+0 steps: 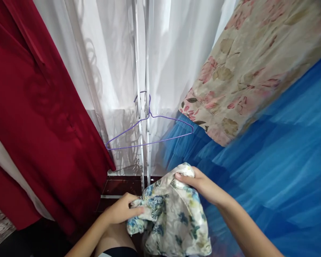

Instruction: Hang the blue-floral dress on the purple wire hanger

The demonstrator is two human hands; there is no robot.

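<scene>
A white garment with blue, green and yellow flowers (173, 217) is bunched up between my hands at the bottom middle. My left hand (125, 208) grips its left part, thumb on top of the cloth. At the garment's upper right corner, my right hand (195, 180) pinches the fabric with the thumb in front and the fingers hidden behind. Above both hands a bare purple hanger (166, 140) hangs by its hook on a white metal rack (147, 78).
A dark red garment (50, 117) hangs at left. On the right hang a beige floral garment (238, 82) and a blue tulle skirt (270, 171). White curtains (115, 46) cover the back, above a dark tiled floor (117, 186).
</scene>
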